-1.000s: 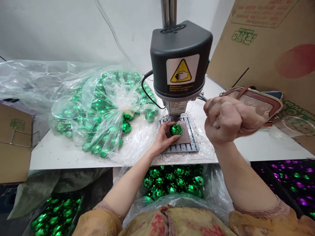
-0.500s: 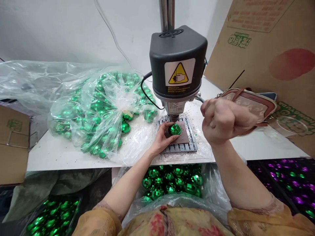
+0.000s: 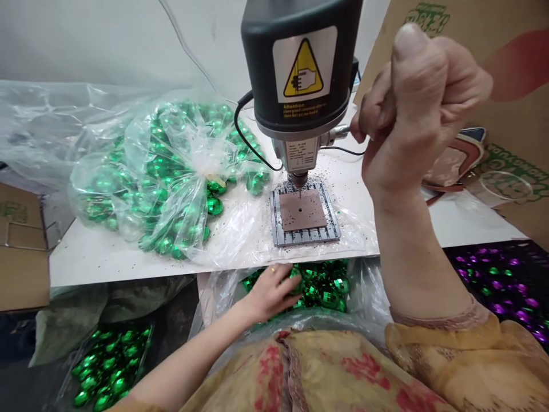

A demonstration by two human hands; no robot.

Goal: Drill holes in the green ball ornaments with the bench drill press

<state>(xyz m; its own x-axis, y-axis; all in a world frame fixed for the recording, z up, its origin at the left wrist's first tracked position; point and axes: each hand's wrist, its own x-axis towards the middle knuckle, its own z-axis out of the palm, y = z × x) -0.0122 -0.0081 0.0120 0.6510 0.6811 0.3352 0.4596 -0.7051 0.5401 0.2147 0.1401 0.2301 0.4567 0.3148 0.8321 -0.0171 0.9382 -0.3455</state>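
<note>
My left hand (image 3: pixel 273 293) is over the plastic bag in front of my lap, its fingers curved around a shiny green mirror-faceted ball (image 3: pixel 296 281) among several others (image 3: pixel 329 295). The fingers partly hide the ball. My right hand (image 3: pixel 412 109) is raised, closed in a fist around the lever (image 3: pixel 342 131) of the black drill press (image 3: pixel 300 74); most of the grip is hidden inside the fist. Under the drill's chuck (image 3: pixel 299 179), a brown board (image 3: pixel 302 212) with a small dark hole lies on the slotted metal base plate (image 3: pixel 306 237). No ball sits on the board.
A clear plastic bag (image 3: pixel 171 171) full of green balls spreads over the white table (image 3: pixel 115 260) at left. Dark shavings dot the tabletop. At right are a large cardboard box (image 3: pixel 514 34), a purse (image 3: pixel 450 163) and a clear cup (image 3: pixel 501 191). Crates of balls (image 3: pixel 493 286) stand below.
My left hand has moved from the board down to the bag of green balls; the ball has left the board. My right hand has risen with the lever. The view has tilted down slightly.
</note>
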